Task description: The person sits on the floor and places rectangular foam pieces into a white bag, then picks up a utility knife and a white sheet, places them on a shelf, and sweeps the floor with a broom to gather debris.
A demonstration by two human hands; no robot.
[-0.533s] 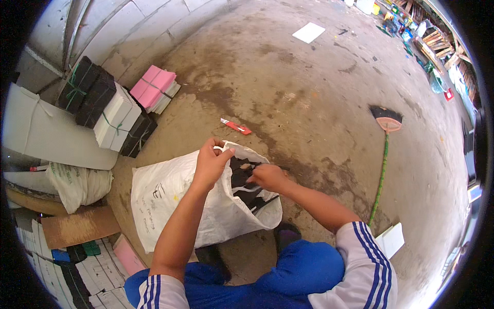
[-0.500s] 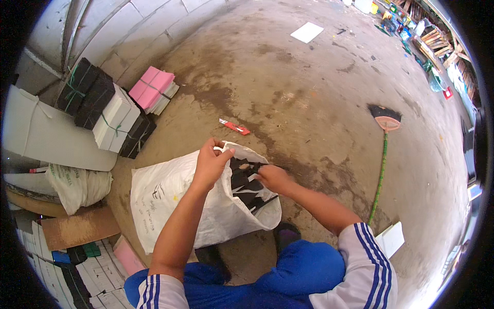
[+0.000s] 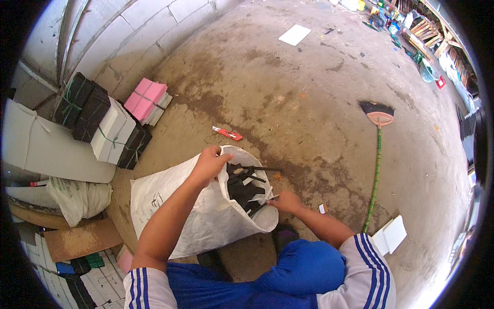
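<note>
The left hand (image 3: pixel 208 164) is clamped on the far rim of the white sack (image 3: pixel 190 216), holding its mouth open on the floor. The right hand (image 3: pixel 284 202), closed on a thin strip, sits at the mouth's right edge. Black and white offcuts (image 3: pixel 246 189) already lie inside; the sack looks partly filled, with room left. Half a second ago the right hand reached deeper into the mouth; it has since drawn rightward. Left of the sack stand tied bundles (image 3: pixel 110 126).

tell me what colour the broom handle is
Green, on the broom handle, best seen in the head view.
</note>
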